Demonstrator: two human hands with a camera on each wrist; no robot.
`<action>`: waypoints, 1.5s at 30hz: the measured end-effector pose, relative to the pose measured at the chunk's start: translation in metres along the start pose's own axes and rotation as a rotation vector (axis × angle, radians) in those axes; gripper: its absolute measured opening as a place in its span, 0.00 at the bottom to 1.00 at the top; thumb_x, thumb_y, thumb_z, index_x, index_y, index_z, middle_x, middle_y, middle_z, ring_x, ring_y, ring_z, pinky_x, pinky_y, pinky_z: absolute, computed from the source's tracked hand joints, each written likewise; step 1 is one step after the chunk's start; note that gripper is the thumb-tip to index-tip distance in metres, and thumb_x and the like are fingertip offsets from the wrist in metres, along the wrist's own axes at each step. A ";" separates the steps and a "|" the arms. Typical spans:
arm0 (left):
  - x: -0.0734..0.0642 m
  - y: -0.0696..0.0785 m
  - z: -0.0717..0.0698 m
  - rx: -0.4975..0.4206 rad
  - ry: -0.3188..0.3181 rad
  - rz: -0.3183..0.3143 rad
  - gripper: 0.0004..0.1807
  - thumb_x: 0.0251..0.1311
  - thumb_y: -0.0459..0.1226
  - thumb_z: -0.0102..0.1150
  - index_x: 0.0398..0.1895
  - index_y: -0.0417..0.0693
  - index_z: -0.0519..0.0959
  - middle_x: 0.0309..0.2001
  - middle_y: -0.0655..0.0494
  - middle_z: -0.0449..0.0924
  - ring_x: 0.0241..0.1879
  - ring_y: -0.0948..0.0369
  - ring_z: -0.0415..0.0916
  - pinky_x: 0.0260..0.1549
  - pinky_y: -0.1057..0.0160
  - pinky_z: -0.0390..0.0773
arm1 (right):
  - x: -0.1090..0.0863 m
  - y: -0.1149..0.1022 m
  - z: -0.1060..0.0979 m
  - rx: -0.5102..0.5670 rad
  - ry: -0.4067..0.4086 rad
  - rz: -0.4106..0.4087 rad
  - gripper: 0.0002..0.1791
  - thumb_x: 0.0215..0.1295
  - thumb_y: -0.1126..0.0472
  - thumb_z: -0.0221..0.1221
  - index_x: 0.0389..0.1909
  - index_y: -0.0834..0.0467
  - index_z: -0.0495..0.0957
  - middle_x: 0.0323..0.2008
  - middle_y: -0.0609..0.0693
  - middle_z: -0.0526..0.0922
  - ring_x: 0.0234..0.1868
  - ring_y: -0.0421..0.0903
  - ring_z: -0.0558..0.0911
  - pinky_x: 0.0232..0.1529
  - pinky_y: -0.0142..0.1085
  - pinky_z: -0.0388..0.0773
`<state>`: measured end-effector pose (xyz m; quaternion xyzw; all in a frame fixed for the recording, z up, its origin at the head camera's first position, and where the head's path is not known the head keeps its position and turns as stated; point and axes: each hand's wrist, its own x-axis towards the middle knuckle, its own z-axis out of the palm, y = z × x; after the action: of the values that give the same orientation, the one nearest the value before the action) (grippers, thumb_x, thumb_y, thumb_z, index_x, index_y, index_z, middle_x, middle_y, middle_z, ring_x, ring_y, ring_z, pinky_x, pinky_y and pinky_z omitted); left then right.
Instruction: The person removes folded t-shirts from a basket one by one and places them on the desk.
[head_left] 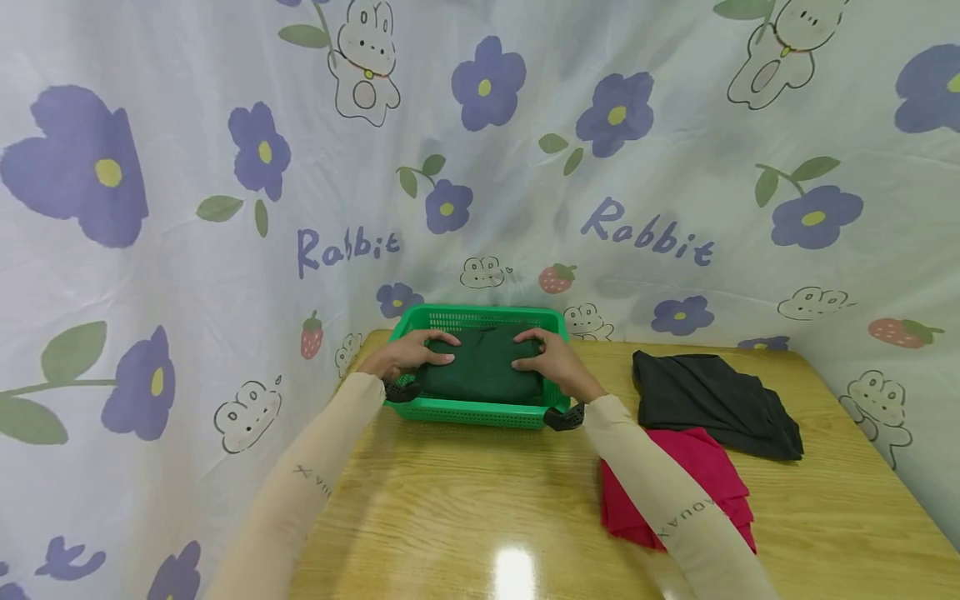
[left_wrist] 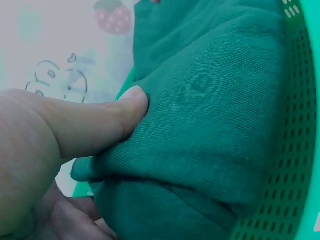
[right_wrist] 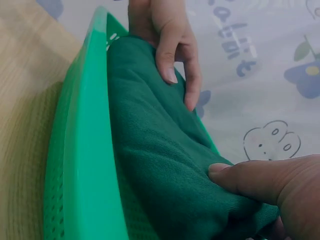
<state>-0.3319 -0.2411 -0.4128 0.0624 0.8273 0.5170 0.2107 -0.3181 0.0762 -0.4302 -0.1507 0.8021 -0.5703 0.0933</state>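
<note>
A folded dark green cloth [head_left: 480, 364] lies inside a green plastic basket [head_left: 472, 410] with perforated walls. My left hand [head_left: 408, 353] grips the cloth's left end, thumb on top and other fingers curled low at its side, as the left wrist view shows. At the opposite end, my right hand [head_left: 557, 365] holds the cloth with its thumb [right_wrist: 240, 179] pressing on the upper face; its other fingers are mostly hidden in the right wrist view. The cloth's long front side runs along the basket's near wall.
To the right of the basket, a black folded cloth [head_left: 712, 400] lies on the wooden table [head_left: 442, 492]. A red folded cloth [head_left: 697, 467] sits nearer, partly behind my right sleeve [head_left: 667, 492]. A patterned white curtain [head_left: 510, 167] hangs behind the basket and at both sides.
</note>
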 end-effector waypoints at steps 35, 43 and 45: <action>-0.018 0.025 0.023 -0.051 -0.038 0.128 0.22 0.69 0.41 0.67 0.65 0.57 0.78 0.80 0.54 0.47 0.57 0.48 0.76 0.53 0.51 0.78 | -0.039 -0.008 -0.040 0.032 -0.013 0.023 0.28 0.68 0.62 0.69 0.67 0.53 0.75 0.77 0.58 0.57 0.73 0.61 0.63 0.60 0.54 0.77; -0.020 0.035 0.031 -0.035 -0.046 0.161 0.22 0.70 0.41 0.66 0.65 0.58 0.78 0.78 0.54 0.51 0.55 0.48 0.76 0.52 0.52 0.79 | -0.049 -0.016 -0.052 0.060 -0.011 0.036 0.29 0.68 0.64 0.69 0.68 0.54 0.74 0.75 0.61 0.60 0.69 0.62 0.68 0.57 0.52 0.79; -0.022 0.039 0.033 -0.040 -0.044 0.167 0.21 0.70 0.41 0.66 0.65 0.57 0.78 0.76 0.53 0.54 0.54 0.47 0.76 0.51 0.52 0.79 | -0.051 -0.017 -0.054 0.061 -0.013 0.031 0.29 0.68 0.63 0.69 0.68 0.54 0.74 0.73 0.62 0.62 0.68 0.62 0.70 0.58 0.52 0.79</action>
<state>-0.3032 -0.2029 -0.3847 0.1384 0.8040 0.5476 0.1859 -0.2858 0.1365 -0.3976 -0.1393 0.7858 -0.5921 0.1118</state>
